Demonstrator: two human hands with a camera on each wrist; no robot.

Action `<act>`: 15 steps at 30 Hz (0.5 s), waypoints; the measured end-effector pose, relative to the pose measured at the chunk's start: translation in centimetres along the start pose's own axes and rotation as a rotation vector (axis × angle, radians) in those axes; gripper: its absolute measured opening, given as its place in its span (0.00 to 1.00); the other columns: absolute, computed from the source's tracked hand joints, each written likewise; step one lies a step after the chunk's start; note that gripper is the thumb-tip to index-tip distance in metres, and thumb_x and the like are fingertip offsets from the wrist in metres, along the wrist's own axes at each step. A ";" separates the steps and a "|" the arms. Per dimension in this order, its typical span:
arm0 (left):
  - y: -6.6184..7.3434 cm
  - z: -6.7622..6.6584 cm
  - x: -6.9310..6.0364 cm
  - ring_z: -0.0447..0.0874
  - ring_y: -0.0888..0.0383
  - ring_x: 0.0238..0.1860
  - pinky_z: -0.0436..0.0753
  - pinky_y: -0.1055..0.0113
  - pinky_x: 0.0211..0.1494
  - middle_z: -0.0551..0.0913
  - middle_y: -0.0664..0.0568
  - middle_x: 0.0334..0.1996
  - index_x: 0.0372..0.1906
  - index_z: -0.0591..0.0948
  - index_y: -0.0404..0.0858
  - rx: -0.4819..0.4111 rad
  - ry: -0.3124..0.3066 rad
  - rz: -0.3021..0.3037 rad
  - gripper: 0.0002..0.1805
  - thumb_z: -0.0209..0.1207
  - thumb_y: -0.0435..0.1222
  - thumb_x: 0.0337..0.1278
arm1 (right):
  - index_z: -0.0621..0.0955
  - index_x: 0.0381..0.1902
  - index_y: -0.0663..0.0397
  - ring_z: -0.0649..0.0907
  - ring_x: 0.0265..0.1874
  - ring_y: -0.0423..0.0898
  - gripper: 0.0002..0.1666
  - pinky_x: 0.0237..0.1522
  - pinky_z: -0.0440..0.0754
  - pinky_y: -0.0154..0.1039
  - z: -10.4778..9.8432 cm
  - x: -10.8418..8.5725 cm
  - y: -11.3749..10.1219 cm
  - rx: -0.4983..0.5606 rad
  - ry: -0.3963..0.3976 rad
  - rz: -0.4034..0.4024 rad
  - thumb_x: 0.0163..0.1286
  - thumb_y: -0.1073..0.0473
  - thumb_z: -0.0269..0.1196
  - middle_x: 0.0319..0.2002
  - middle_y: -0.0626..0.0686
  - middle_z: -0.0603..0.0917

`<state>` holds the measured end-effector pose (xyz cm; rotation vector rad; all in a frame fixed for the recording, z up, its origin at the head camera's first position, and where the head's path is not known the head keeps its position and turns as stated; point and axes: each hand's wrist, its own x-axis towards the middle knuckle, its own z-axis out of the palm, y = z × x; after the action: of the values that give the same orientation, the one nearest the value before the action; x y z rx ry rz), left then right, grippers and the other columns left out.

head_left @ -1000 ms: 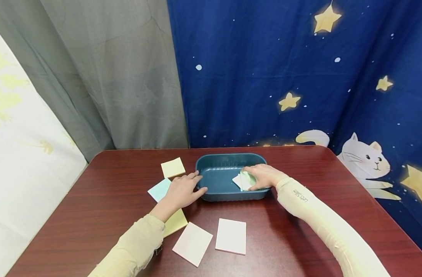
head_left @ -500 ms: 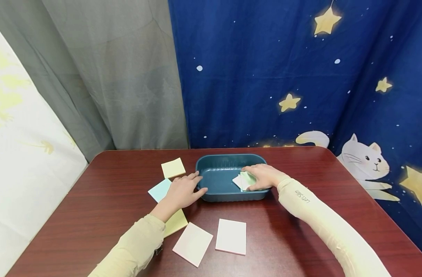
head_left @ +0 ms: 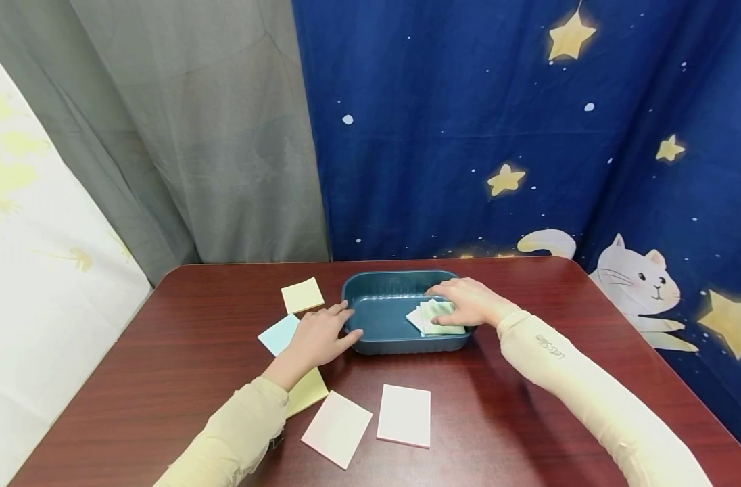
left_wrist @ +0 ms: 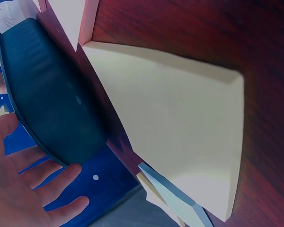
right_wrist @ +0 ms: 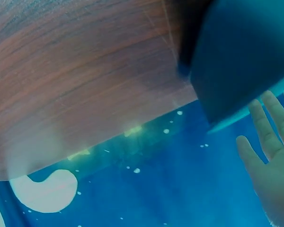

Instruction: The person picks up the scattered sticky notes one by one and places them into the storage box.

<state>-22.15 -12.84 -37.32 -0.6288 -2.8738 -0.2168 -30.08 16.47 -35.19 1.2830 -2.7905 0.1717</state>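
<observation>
A dark teal bin point(head_left: 383, 346) stands near the back of the table. Pale green and white note pads point(head_left: 441, 319) lie inside at its right end. Just above those pads is my right hand point(head_left: 470, 302), fingers loosely spread over the bin's right side; the right wrist view shows this hand point(right_wrist: 274, 156) with fingers extended beside the bin point(right_wrist: 241, 66). My left hand point(head_left: 317, 336) rests its fingertips on the bin's left rim, and in the left wrist view the fingers point(left_wrist: 49, 182) lie relaxed along the rim of the bin point(left_wrist: 57, 94).
Left of the bin lie a pale yellow pad point(head_left: 302, 295) and a light blue pad point(head_left: 278, 334). A yellow pad point(head_left: 308, 392) is partly under the left forearm. A pale pink pad point(head_left: 337, 429) and a white pad point(head_left: 404, 415) lie in front. Curtains hang behind the table.
My right hand has let go of the pale green pad and moved slightly up and to the right, leaving the pad on the others in the bin. The left hand has stayed at the rim.
</observation>
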 end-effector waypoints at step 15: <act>-0.1 0.2 0.0 0.76 0.48 0.45 0.73 0.54 0.43 0.71 0.44 0.55 0.52 0.76 0.37 -0.005 0.008 -0.001 0.28 0.52 0.53 0.53 | 0.78 0.49 0.47 0.76 0.44 0.44 0.27 0.45 0.70 0.44 -2.4 -1.2 -2.2 -0.053 0.074 -0.024 0.54 0.40 0.59 0.44 0.46 0.78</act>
<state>-22.24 -12.88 -37.47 -0.6263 -2.8672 -0.2260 -27.60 16.33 -32.75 1.2714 -2.6978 0.1399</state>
